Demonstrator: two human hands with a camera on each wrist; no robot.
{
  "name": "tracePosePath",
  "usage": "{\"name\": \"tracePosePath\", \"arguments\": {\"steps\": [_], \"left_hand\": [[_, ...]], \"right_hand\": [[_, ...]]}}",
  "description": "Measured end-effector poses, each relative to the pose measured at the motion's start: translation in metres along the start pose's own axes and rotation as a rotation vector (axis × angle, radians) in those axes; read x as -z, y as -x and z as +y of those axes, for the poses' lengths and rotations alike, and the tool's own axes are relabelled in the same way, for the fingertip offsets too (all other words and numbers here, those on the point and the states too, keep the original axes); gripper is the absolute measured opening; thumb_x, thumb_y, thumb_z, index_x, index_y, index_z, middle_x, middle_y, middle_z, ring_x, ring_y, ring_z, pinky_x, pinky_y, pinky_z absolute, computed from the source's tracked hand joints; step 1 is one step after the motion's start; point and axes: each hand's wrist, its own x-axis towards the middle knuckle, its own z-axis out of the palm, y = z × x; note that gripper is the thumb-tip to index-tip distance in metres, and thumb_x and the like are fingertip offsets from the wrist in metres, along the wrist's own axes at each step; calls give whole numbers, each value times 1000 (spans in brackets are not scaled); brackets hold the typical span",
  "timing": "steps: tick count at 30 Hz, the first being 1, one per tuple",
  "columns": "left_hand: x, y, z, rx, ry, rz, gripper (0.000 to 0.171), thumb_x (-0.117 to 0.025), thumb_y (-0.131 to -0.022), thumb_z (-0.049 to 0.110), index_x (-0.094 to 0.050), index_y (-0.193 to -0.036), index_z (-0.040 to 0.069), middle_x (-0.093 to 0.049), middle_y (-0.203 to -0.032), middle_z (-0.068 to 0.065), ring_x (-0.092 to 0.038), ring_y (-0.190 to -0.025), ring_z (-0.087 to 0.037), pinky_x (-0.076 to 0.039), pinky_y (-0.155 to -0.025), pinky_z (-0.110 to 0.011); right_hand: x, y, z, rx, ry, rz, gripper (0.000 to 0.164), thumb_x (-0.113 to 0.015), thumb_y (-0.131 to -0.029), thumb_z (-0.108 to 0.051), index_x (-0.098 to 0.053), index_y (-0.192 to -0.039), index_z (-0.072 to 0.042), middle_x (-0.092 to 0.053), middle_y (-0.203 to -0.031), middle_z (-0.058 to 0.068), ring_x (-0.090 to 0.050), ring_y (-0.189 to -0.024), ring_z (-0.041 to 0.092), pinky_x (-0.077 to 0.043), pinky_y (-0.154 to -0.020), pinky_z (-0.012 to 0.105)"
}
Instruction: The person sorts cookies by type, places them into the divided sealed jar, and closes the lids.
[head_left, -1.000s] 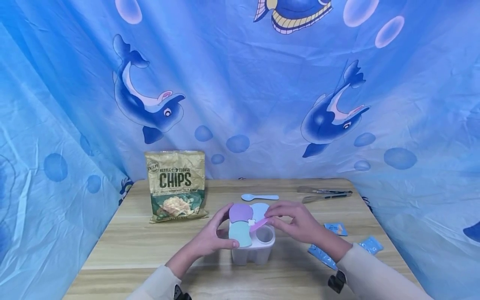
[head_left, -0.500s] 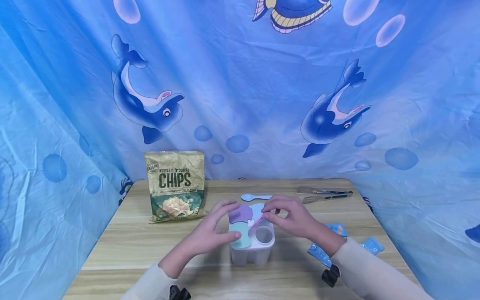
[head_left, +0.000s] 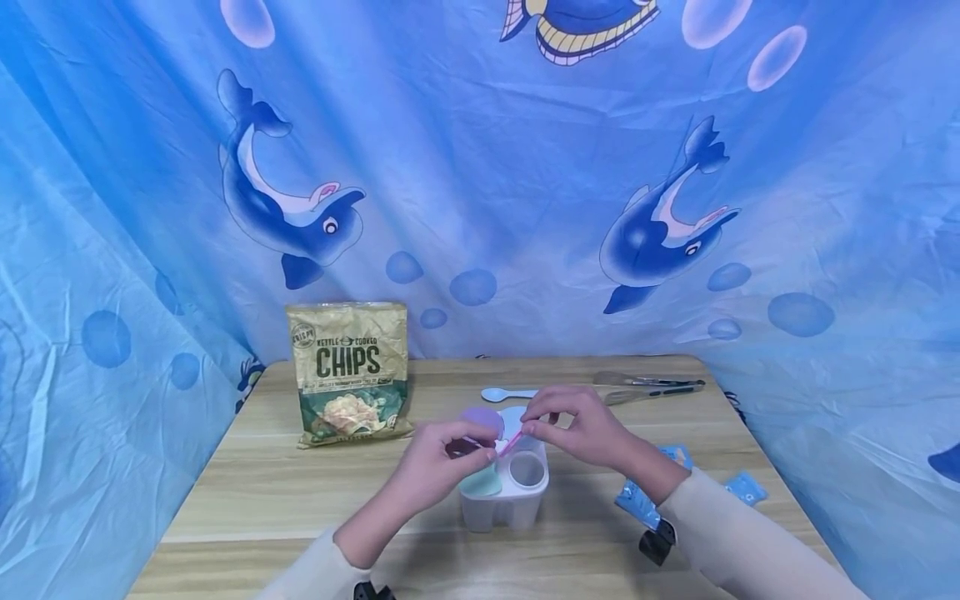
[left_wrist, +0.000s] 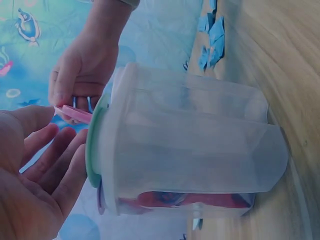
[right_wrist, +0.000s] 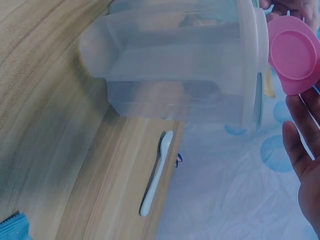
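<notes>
A translucent storage box (head_left: 517,504) with several compartments stands on the table. Its white top carries a purple lid (head_left: 482,415), a light blue lid (head_left: 513,418) and a green lid (head_left: 482,482). The pink lid (right_wrist: 294,49) is tilted up on edge, leaving the round opening (head_left: 527,470) at the front right uncovered. My right hand (head_left: 577,425) pinches the raised edge of this lid between thumb and fingers. My left hand (head_left: 442,462), thumb and forefinger together, pinches at the lid's near edge above the green lid. Something red (left_wrist: 195,200) shows inside one compartment.
A chips bag (head_left: 351,375) stands at the back left. Behind the box lies a light blue spoon (right_wrist: 157,175). Tongs (head_left: 652,390) lie at the back right, and small blue packets (head_left: 744,490) lie to the right. A blue curtain (head_left: 480,167) hangs behind the table.
My left hand has left the box's left side, moved right, and brought its thumb and forefinger together at the pink lid. The right hand keeps its pinch while the lid has turned more upright.
</notes>
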Motion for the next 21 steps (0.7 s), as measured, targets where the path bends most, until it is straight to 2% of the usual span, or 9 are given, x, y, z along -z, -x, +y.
{"name": "tracePosePath", "arguments": {"steps": [5,11,17,21], "left_hand": [[-4,1,-4,14,-12,-4,18,-83,-86,21,-80,-104,16,-78,-96,5,-70,-88,-10,-57,-79,-24],[-6,0,-4,-3,-38,6,13,-84,-85,19,-81,-98,22,-77,-93,11,-69,-89,-8,-56,-80,-23],[-8,0,-1,-5,-63,26,9,-83,-86,19,-82,-94,22,-76,-90,13,-67,-86,-6,-55,-78,-23],[-9,1,0,-2,-67,44,10,-82,-85,16,-82,-93,22,-76,-88,12,-66,-83,-6,-55,-75,-23]], "right_hand": [[-1,0,0,7,-4,7,7,-77,-93,-18,-80,-98,-15,-74,-95,-10,-66,-84,7,-57,-65,27],[0,-1,0,2,-2,9,7,-77,-93,-18,-81,-98,-16,-73,-94,-11,-65,-82,6,-56,-65,25],[1,-1,-4,-10,2,-3,11,-77,-94,-19,-80,-102,-26,-74,-98,-13,-66,-84,6,-57,-66,27],[6,2,-5,-74,11,-36,15,-75,-95,-24,-79,-110,-21,-76,-107,-6,-68,-93,8,-59,-73,29]]}}
